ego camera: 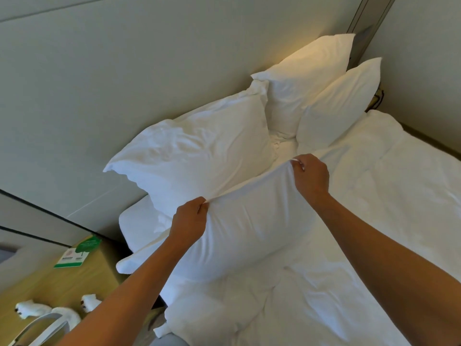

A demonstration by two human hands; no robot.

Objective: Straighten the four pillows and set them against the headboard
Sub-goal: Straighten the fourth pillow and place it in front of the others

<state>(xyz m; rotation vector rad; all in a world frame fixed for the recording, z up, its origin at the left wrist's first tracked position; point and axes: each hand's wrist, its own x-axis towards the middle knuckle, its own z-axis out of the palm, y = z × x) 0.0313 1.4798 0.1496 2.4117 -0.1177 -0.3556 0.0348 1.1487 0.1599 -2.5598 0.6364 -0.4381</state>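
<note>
Four white pillows are on the bed. I hold the nearest pillow [249, 226] by its top edge, my left hand [190, 219] pinching its left corner and my right hand [310, 174] pinching its right corner. Behind it a rumpled pillow [199, 151] leans on the pale headboard [124, 83]. Farther right, a third pillow [301, 81] stands against the headboard, and a fourth pillow [339, 103] leans in front of it.
A white duvet [374, 221] covers the bed to the right. At lower left stands a wooden bedside table [74, 283] with a green card [77, 253], white cables and a white curved object. A side wall closes the far right.
</note>
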